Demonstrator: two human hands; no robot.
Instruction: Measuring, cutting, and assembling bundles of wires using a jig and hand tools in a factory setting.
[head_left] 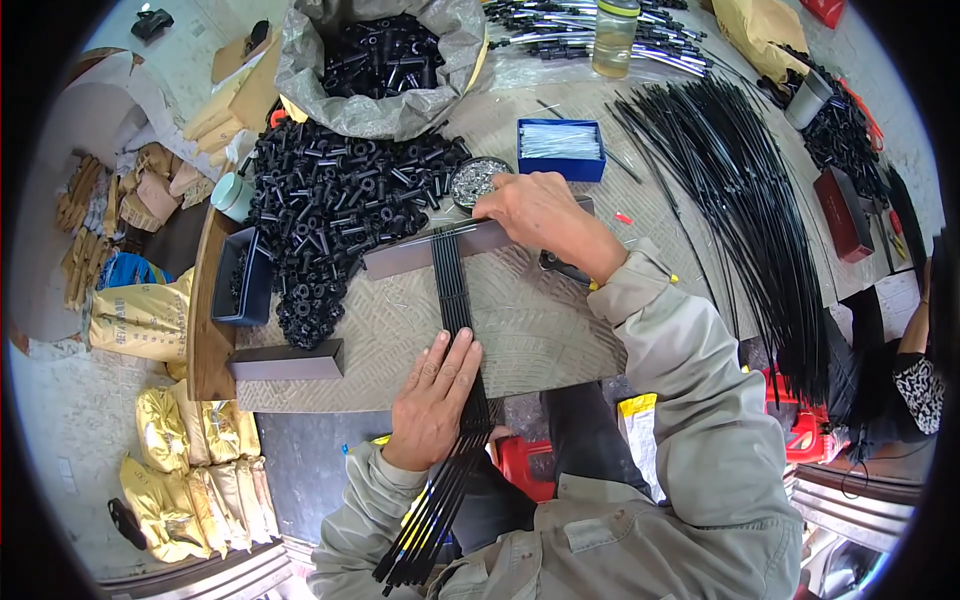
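Observation:
A flat row of thin black rods (452, 285) runs from a grey metal bar (400, 257) toward me and hangs past the table's near edge. My left hand (432, 395) lies on the rods with its fingers stretched out, pressing them to the mat. At the bar's far side my right hand (540, 212) is closed, thumb and fingers pinched close to the rod ends. What the pinch holds, if anything, is too small to make out. Just beyond those fingers sits a round dish (480, 180) of small shiny metal parts.
A heap of black plastic fittings (340, 190) spreads at the left below an open sack (380, 115). A blue box of thin white sticks (560, 150) stands behind my right hand. Many long black rods (730, 190) lie to the right. A clear jar (615, 40) stands at the back.

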